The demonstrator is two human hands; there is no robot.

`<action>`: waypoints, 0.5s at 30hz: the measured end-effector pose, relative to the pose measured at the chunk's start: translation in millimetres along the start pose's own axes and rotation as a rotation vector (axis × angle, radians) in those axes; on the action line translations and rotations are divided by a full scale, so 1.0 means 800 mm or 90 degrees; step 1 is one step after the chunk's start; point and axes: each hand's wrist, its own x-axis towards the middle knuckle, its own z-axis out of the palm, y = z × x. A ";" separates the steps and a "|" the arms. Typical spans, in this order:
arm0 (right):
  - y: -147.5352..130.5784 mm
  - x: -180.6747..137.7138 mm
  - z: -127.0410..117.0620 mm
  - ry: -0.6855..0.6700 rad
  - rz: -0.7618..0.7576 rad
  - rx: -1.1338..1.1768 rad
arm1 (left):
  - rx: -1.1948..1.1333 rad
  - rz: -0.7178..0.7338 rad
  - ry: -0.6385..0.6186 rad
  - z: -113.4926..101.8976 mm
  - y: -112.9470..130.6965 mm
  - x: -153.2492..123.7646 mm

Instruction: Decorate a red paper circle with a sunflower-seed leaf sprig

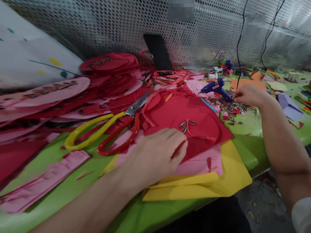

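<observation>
My left hand, its fingers curled, rests on the near edge of a red paper sheet. Anything inside that curl is hidden from me. On the sheet, a few striped sunflower seeds sit around a twisted red-pink paper cord. Over at the right, my right hand pinches its fingertips together at a scattered pile of seeds. What it grips, if anything, is too small to make out. Close to those fingertips lies a blue glue gun.
Large scissors with yellow and red handles lie left of the sheet. Stacked red and pink paper pieces fill the left side. A dark phone leans against the perforated metal panel. Yellow paper overlaps the green table's front edge.
</observation>
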 end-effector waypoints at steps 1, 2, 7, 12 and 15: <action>0.002 0.003 0.004 -0.018 0.007 -0.015 | -0.021 0.038 0.000 0.000 0.003 -0.001; 0.004 0.007 0.007 -0.035 0.013 -0.026 | -0.043 0.073 0.004 0.000 0.006 -0.002; 0.006 0.017 0.017 -0.110 0.041 -0.062 | -0.102 0.163 0.023 0.004 0.008 -0.006; 0.005 0.019 0.023 -0.114 0.049 -0.091 | -0.120 0.161 -0.019 0.007 0.006 -0.009; 0.006 0.018 0.023 -0.107 0.047 -0.090 | -0.121 0.156 -0.035 0.007 0.007 -0.009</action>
